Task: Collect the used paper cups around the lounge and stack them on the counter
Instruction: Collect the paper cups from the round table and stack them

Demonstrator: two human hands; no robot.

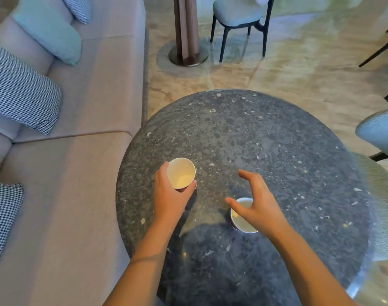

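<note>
Left hand (170,193) grips one paper cup (181,172); right hand (256,200) hovers spread over the second cup (244,219) — probably empty — so close round its wall, not the rim.

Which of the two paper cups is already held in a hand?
The cup nearer the sofa: the left hand grips it. The other cup sits under the spread right hand, ungripped.

It was a lounge, perhaps a hotel's: cushioned sofa (95,89) at nine o'clock, stone table (255,133), chair (237,12) at one o'clock.
</note>
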